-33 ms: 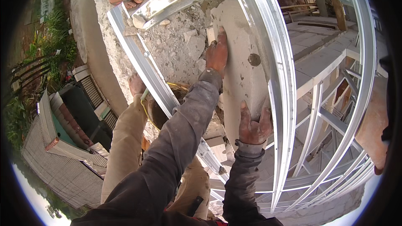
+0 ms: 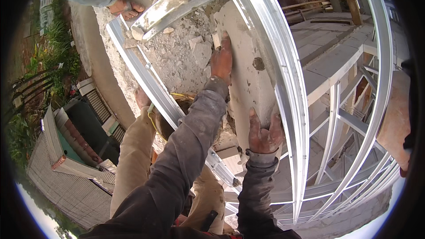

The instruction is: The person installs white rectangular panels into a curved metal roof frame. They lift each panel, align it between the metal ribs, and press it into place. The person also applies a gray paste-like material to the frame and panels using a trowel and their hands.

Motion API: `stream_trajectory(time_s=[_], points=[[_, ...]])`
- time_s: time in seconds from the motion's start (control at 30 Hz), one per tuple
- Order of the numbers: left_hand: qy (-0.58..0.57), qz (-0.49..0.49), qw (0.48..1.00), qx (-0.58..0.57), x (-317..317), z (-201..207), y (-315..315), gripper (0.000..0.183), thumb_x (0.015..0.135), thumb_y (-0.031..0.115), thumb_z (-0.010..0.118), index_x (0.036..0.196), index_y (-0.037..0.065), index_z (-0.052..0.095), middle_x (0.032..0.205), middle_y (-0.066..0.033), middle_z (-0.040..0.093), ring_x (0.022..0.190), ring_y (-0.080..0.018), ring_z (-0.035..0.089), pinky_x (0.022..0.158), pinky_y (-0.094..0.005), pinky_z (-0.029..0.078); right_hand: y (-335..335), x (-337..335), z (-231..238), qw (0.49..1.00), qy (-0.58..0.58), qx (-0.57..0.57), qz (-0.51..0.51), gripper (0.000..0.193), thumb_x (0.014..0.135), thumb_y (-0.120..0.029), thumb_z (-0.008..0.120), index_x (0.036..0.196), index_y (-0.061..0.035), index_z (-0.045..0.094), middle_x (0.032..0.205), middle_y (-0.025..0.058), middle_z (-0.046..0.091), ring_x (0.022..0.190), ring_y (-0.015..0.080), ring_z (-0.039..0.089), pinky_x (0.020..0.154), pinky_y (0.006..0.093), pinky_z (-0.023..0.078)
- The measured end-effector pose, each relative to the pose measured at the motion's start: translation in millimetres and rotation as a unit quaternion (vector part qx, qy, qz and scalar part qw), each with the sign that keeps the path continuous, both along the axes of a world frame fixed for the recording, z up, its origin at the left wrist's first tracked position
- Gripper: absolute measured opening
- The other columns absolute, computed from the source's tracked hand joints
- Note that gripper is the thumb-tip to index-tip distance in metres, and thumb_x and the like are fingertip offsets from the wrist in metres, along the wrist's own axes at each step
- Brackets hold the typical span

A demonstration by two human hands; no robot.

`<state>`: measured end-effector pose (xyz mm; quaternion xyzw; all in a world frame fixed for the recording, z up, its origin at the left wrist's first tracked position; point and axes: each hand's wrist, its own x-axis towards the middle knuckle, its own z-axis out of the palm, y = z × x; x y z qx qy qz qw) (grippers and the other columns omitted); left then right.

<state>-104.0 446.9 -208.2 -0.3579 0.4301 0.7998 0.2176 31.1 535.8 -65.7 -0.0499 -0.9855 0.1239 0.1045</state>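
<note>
The right hand (image 2: pixel 264 133) grips the lower end of a pale slab (image 2: pixel 245 75), the left hand (image 2: pixel 222 59) pressed flat higher up, seating it against the steel frame (image 2: pixel 283 62); beyond, rubble (image 2: pixel 177 57).

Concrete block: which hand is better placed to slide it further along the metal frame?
Right, probably. The right hand cups the concrete block's near end; the left hand lies flat on its far side.
</note>
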Motion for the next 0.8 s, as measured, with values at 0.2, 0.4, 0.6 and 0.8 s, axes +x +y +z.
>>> stream_trajectory(time_s=[0.2,0.4,0.6,0.8], points=[[0.055,0.03,0.997,0.052,4.3,-6.2,-5.9,0.047,0.095,0.041,0.041,0.121,0.003,0.049,0.112,-0.0084,0.058,0.102,-0.0219,0.057,0.085,-0.0356,0.049,1.3,-0.8,-5.7,0.997,-0.033,-0.047,-0.041,0.052,0.082,-0.029,0.06,0.13,-0.0097,0.05,0.13,0.0218,0.047,0.112,0.0394,0.049,0.091,0.0507,0.037],[0.177,0.035,0.972,0.151,6.2,-48.5,-20.2,0.037,0.095,0.03,0.041,0.12,0.003,0.049,0.108,-0.0079,0.059,0.099,-0.0202,0.059,0.083,-0.033,0.05,-1.3,-17.3,0.3,0.997,-0.024,-0.032,-0.067,0.052,0.085,-0.034,0.052,0.131,-0.008,0.049,0.132,0.0201,0.044,0.11,0.0372,0.048,0.091,0.0493,0.035],[0.151,0.022,0.98,0.129,5.0,-58.3,-23.7,0.041,0.096,0.033,0.039,0.12,0.002,0.049,0.11,-0.0111,0.058,0.101,-0.0232,0.058,0.085,-0.0344,0.049,-6.9,-33.9,3.1,0.995,-0.023,-0.041,-0.09,0.054,0.081,-0.028,0.053,0.13,-0.007,0.049,0.13,0.0206,0.045,0.11,0.0367,0.048,0.091,0.0502,0.035],[0.144,0.017,0.985,0.097,0.5,-56.1,-25.0,0.045,0.096,0.036,0.036,0.12,0.0,0.049,0.112,-0.0143,0.058,0.102,-0.0263,0.057,0.087,-0.0358,0.047,-11.6,-48.9,4.0,0.995,-0.008,-0.039,-0.088,0.054,0.08,-0.026,0.052,0.13,-0.0056,0.048,0.131,0.0216,0.044,0.11,0.0372,0.048,0.089,0.0497,0.036]])
